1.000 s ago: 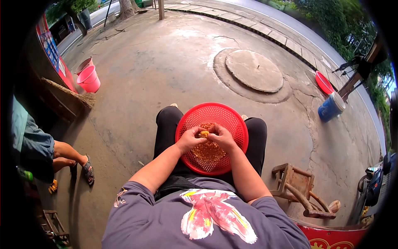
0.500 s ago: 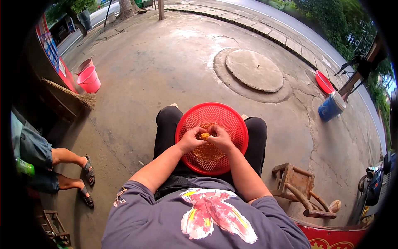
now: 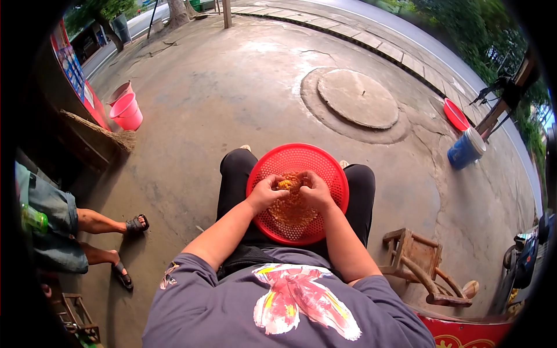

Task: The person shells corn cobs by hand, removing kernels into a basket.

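A round red basket with a holed wall [image 3: 297, 155] rests on my lap, between the knees. Loose orange-yellow corn kernels [image 3: 293, 214] lie over its bottom. My left hand [image 3: 264, 194] is closed around a small yellow piece of corn [image 3: 284, 185] above the basket. Close on its right, my right hand [image 3: 315, 190] has its fingers bent together near the corn; whatever they hold is too small to make out.
Another person's legs in sandals [image 3: 96, 221] stand at the left. Pink buckets [image 3: 126, 111] and a broom [image 3: 101, 129] are behind them. On the right are a wooden chair [image 3: 419, 258], a blue bucket [image 3: 465, 149] and a red basin [image 3: 456, 115].
My right hand has moved slightly right, away from my left hand, and the corn piece shows less between them. The other person at the left has stepped, with one foot now farther right.
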The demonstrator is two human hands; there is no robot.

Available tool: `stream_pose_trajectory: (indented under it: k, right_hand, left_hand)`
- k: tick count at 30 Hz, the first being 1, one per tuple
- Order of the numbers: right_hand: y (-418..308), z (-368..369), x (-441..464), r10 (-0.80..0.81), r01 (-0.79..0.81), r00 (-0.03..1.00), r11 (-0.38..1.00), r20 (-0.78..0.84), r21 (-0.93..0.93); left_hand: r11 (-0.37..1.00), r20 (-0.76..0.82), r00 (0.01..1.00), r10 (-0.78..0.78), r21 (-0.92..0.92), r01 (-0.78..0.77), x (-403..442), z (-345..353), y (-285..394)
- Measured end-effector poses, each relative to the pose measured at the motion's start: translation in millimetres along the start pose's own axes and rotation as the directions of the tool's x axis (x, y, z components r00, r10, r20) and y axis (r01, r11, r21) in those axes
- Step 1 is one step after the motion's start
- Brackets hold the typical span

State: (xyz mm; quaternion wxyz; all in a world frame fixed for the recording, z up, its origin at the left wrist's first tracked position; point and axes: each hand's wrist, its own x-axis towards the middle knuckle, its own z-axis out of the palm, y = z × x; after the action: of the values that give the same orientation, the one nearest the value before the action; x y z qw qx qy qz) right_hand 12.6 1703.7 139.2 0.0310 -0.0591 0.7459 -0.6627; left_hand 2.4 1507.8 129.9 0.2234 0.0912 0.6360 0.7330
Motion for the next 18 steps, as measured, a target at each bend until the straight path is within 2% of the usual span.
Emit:
stream_pose_trajectory:
  k: [1,3,5,8,9,10,11,13,18]
  right_hand:
    - [-0.9,-3.0,0.6,-0.058,0.057,0.997,0.998,-0.056,-0.012]
    - [1.0,-6.4,3.6,-0.036,0.034,0.997,0.999,-0.071,-0.029]
    - [-2.6,-5.6,3.1,-0.010,0.008,1.000,0.994,-0.020,-0.105]
    - [0.2,0.8,1.2,-0.074,0.074,0.997,0.989,0.007,-0.131]
    - [-1.5,2.4,0.3,-0.089,0.092,0.996,0.986,0.028,-0.138]
    - [-0.9,3.4,0.5,-0.114,0.116,0.993,0.962,0.022,-0.246]
    - [-1.6,4.3,0.0,-0.114,0.116,0.993,0.962,0.021,-0.246]
    - [-6.5,6.5,-2.0,-0.055,0.071,0.996,0.956,0.064,-0.285]
    - [-7.0,11.2,-3.9,0.013,-0.001,0.999,0.977,0.051,-0.214]
  left_hand:
    - [1.000,-0.002,1.000,0.000,-0.003,0.000,-0.4,-0.5,1.1]
    - [0.999,0.011,0.999,-0.044,0.011,0.044,-0.5,-1.5,3.1]
    - [0.999,0.026,0.999,-0.043,-0.014,0.043,1.8,-3.2,-1.6]
    - [1.000,0.023,1.000,-0.021,-0.022,0.021,2.5,-3.6,-5.1]
    - [0.999,0.018,1.000,0.000,0.032,0.000,3.3,-2.5,-6.4]
    - [0.996,0.015,1.000,0.021,0.086,-0.022,4.2,-1.9,-8.1]
    - [0.996,0.016,1.000,0.021,0.087,-0.022,6.0,-3.2,-12.7]
    - [0.981,0.051,0.995,0.081,0.175,-0.088,8.3,-4.6,-17.9]
    - [0.955,0.064,0.991,0.114,0.267,-0.127,5.9,-0.9,-17.7]
